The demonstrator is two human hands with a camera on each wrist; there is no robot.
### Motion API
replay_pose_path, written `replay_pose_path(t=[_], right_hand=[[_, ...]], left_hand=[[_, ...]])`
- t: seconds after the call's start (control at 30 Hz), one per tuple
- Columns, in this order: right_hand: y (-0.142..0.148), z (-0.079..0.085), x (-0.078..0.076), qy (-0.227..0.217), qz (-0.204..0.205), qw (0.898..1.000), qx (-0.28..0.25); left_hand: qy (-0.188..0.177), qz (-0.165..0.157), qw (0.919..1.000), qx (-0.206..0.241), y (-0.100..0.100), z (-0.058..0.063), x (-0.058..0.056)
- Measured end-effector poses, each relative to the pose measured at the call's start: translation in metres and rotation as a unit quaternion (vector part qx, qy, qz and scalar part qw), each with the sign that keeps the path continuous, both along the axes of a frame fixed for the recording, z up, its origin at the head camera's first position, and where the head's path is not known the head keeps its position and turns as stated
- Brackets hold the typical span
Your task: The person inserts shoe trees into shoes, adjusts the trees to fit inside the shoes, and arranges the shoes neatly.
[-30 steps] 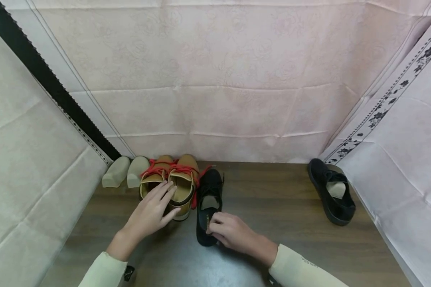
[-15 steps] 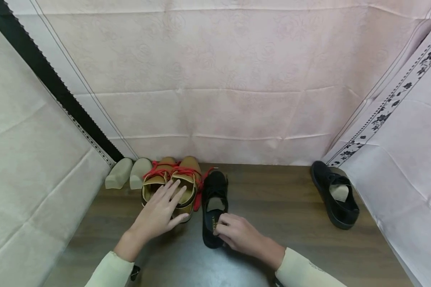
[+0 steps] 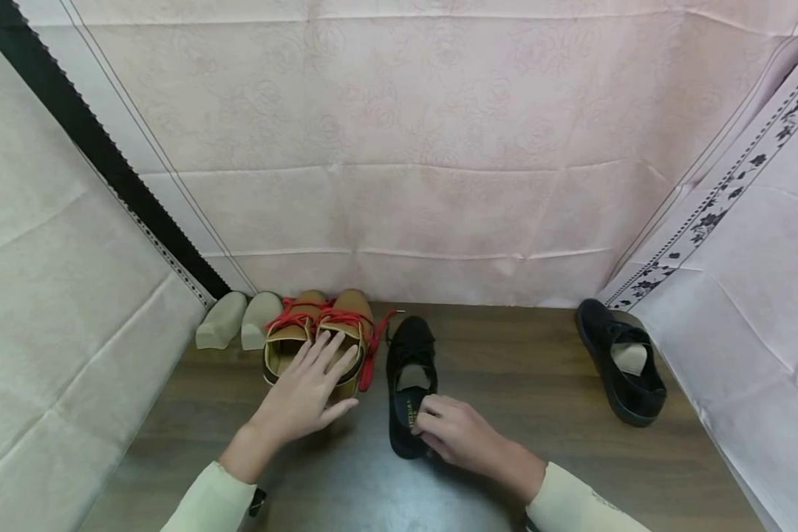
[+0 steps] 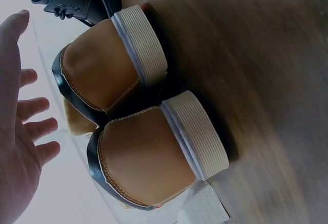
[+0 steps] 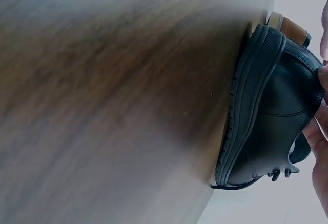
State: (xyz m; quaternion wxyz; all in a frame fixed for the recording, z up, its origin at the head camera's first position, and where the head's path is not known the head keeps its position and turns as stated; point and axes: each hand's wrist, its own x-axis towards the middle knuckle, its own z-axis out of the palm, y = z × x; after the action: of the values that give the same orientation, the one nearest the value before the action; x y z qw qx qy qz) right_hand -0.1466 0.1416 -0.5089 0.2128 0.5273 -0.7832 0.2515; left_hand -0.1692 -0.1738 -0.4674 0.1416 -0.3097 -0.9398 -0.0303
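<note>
In the head view, my right hand (image 3: pixel 462 436) grips the heel-side edge of a black lace-up shoe (image 3: pixel 414 336) that stands toe to the wall. The right wrist view shows the thumb outside this black shoe (image 5: pixel 289 96) and fingers at its collar. My left hand (image 3: pixel 302 399) hovers over a pair of tan shoes with red laces (image 3: pixel 351 301), fingers spread and holding nothing. Seen from the left wrist, the tan heels (image 4: pixel 146 155) stand side by side on the floor, apart from the left hand (image 4: pixel 20 137). The hand partly hides the right tan shoe from above.
Two pale shoe-shaped inserts (image 3: pixel 221 321) stand left of the tan shoes. A second black shoe (image 3: pixel 621 366) with a pale insert in it sits angled by the right wall. Patterned white cloth (image 3: pixel 399 207) lines the back and sides of the wood-look floor (image 3: pixel 505 355).
The black shoe has slid right along with my right hand, widening the gap to the tan shoes. My left hand has shifted slightly right. The head view has shifted a little.
</note>
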Motion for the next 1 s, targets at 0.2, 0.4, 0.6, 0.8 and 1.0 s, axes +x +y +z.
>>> replay_pose_path(t=[0.2,0.4,0.6,0.8,1.0], right_hand=[[0.006,0.0,0.0,-0.005,-0.005,1.0,0.004],[0.013,-0.001,-0.001,-0.014,-0.008,1.0,0.005],[0.019,-0.001,-0.001,-0.029,-0.01,1.0,0.007],[0.026,0.0,0.0,-0.033,-0.018,0.999,0.015],[0.032,0.0,-0.001,-0.031,-0.025,0.999,0.021]], left_hand=[[0.007,-0.007,0.9999,-0.004,0.004,-0.001,-0.002],[-0.001,-0.009,0.9998,-0.019,0.009,0.0,-0.004],[0.008,-0.012,0.9995,-0.026,0.016,0.0,-0.006],[0.009,-0.02,0.9994,-0.025,0.025,-0.002,-0.006],[0.011,-0.024,0.9993,-0.026,0.033,-0.003,-0.006]])
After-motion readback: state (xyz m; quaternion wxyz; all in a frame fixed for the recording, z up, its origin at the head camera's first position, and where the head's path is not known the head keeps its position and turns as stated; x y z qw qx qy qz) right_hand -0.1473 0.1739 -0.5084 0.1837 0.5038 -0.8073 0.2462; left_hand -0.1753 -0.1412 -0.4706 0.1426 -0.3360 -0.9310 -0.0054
